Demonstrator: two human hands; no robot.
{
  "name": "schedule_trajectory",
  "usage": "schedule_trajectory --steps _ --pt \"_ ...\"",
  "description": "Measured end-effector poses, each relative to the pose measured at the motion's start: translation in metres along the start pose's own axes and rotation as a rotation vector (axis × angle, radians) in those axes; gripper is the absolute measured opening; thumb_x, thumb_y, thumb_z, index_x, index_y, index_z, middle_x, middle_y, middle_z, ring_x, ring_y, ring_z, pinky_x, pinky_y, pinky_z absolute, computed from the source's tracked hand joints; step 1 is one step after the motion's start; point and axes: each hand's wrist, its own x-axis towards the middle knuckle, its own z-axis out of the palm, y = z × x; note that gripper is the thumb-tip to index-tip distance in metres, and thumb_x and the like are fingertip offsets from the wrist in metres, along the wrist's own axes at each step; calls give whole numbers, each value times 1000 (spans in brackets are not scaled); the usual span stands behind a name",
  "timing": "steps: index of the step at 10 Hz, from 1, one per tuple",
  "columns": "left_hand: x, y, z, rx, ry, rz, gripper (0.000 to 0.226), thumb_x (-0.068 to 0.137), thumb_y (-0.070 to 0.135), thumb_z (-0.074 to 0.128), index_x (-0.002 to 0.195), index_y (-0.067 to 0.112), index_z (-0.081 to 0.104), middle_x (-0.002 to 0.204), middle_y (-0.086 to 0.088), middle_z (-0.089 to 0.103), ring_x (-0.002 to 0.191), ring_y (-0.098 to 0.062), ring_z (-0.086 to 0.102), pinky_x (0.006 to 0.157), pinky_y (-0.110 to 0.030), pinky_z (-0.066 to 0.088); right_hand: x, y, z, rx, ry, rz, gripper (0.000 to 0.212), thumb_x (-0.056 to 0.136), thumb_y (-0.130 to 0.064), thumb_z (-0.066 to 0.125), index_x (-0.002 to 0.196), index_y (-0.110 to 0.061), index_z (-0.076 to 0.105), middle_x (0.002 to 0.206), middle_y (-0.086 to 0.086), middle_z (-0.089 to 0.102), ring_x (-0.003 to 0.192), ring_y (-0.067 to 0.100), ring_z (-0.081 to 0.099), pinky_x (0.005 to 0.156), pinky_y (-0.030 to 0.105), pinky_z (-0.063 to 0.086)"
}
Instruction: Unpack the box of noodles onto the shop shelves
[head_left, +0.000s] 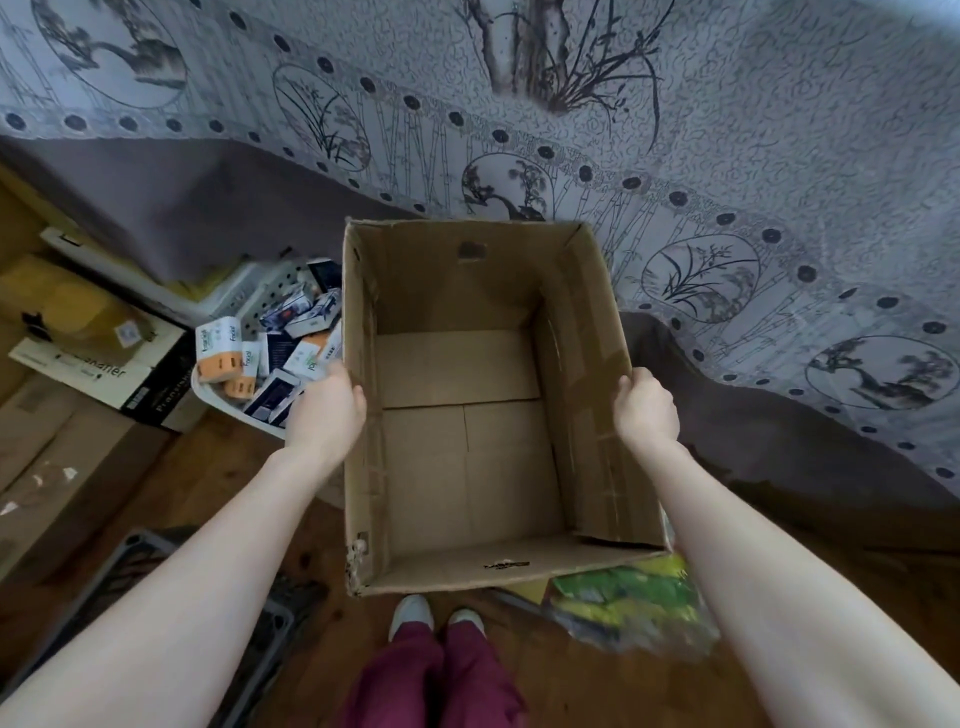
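Cardboard, bare inside: the box (467, 441) hangs between our hands, and we see nothing in it. Our left hand (327, 405) is clasped over the rim of its left wall and our right hand (647, 405) over the right, roughly opposite each other. We judge the unpacking done; keeping both clasps level should stop the limp walls folding. Just outside the left hand a white basket (265, 291) holds small packets (223, 353); below the right forearm lie green-and-yellow packs (623, 597).
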Motion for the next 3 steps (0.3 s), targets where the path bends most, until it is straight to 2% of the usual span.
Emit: schedule_trajectory --steps 1,2,3 --pt "-3 1 0 25 -12 8 29 97 18 38 117 -3 43 95 -25 62 85 -39 60 66 -39 46 -1 1 -1 -8 -55 21 30 99 -22 31 119 -2 44 118 23 57 109 41 53 83 41 41" --pt "-10 -1 -2 47 -48 7 34 98 25 40 118 -1 44 94 -22 62 84 -36 61 65 -36 47 -8 4 0 -35 -52 -25 35 96 -19 40 126 -1 40 128 20 50 119 38 46 92 43 41" --pt "-21 4 -10 89 -22 -4 38 97 30 40 121 0 45 95 -18 62 84 -32 61 62 -32 45 -20 -7 -4 -53 92 -195 42 92 -14 47 131 1 40 137 18 43 127 34 39 104 44 37"
